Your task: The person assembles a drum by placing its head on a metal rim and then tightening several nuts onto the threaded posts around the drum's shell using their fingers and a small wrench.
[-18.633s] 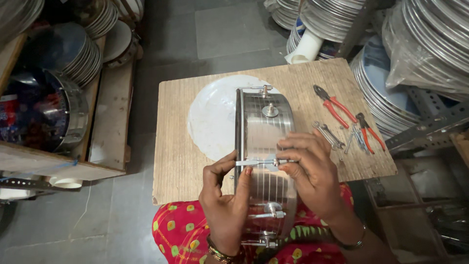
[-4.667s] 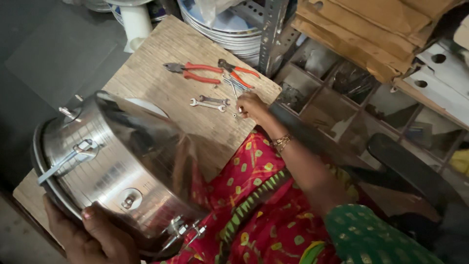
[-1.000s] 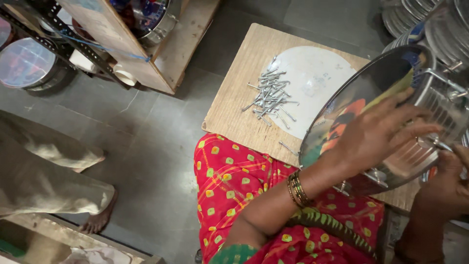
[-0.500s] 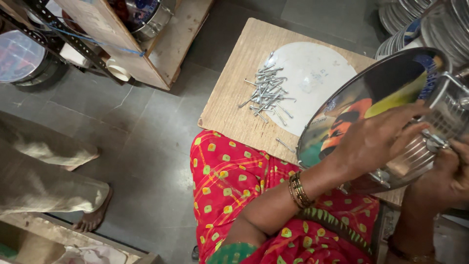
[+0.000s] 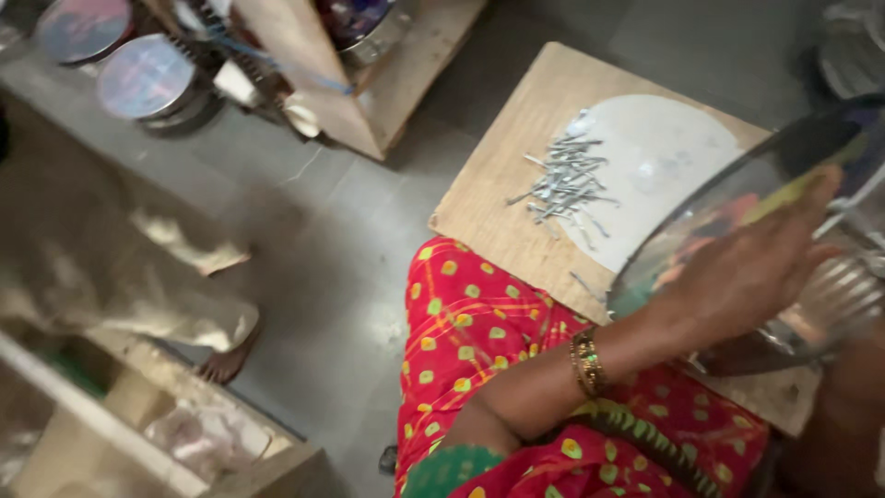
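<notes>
Since half a second ago the view has swung left and down, so the steel pot now sits at the right edge of the frame and more grey floor shows. One large shiny steel pot lies tilted on its side over the near right corner of a single wooden board, its mirror surface reflecting red and yellow. The left hand lies flat across the pot's wall, fingers spread and pressed against the metal, steadying rather than gripping it; one band of gold bangles circles the wrist. The right hand is only a dark blurred shape under the pot at the frame's right edge, and whether its fingers are closed on anything cannot be made out. One pale round disc lies on the board, and one loose heap of small metal pins, too many and too blurred to count, rests at its left side, well apart from the hands. Red cloth with yellow and green dots covers the person's lap. Two round lidded tins sit at the top left beside a wooden rack. Another person's bare foot and pale trouser leg show at left, smeared by motion.
</notes>
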